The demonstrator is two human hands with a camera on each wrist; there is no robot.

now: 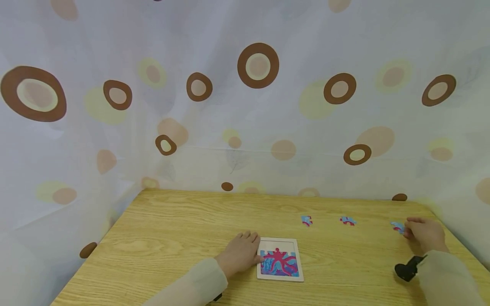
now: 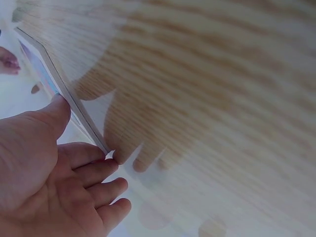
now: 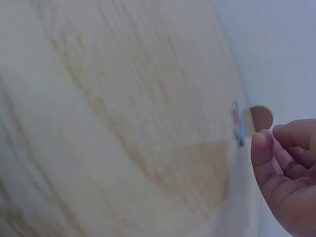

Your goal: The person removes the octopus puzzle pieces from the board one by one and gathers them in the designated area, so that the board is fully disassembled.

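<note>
On the wooden table a framed octopus puzzle (image 1: 278,263) lies flat, its lower part filled and a pale strip bare at the top. My left hand (image 1: 239,253) rests at the frame's left edge, the thumb over the border. In the left wrist view, the fingers of my left hand (image 2: 69,182) extend along the edge of the frame (image 2: 66,81). At the far right, my right hand (image 1: 426,233) is beside a blue and pink puzzle piece (image 1: 397,227). In the right wrist view, my right hand (image 3: 289,170) has thumb and forefinger close together, apart from the piece (image 3: 239,122).
Two more puzzle pieces, one (image 1: 306,220) behind the frame and another (image 1: 347,220) farther right, lie on the table (image 1: 172,229). A patterned sheet (image 1: 229,110) hangs behind the table and along its sides. A black device (image 1: 407,268) is on the right wrist.
</note>
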